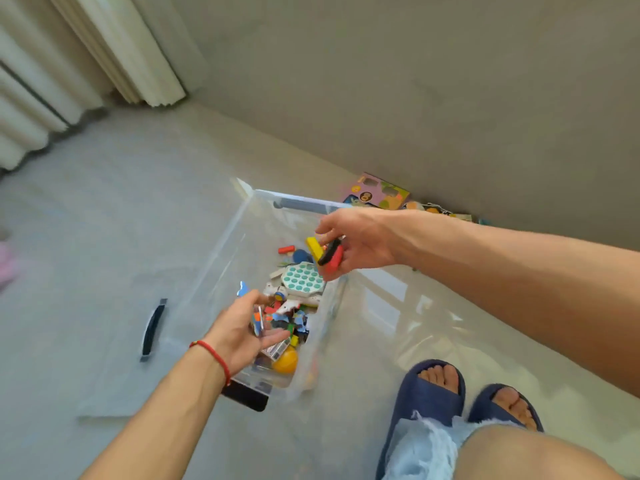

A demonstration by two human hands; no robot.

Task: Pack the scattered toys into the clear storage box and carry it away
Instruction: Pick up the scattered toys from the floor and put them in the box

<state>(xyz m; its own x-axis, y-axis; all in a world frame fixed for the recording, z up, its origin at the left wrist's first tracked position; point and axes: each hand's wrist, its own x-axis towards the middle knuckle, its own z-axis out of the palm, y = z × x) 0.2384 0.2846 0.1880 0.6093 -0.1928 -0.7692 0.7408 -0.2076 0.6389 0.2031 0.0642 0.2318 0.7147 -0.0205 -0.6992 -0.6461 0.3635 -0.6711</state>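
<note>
Clear storage box [221,247] on the floor, open, part-filled with toys: white-and-teal pop toy [302,279], yellow ball [286,361], jigsaw bits. Right hand [360,242] over the box, fingers curled round a yellow block [313,248] and a red block [333,260]. Left hand [239,329] over the near end, fingers loosely gripping colourful puzzle pieces [258,318]; box lid [114,358] flat just beside the box.
</note>
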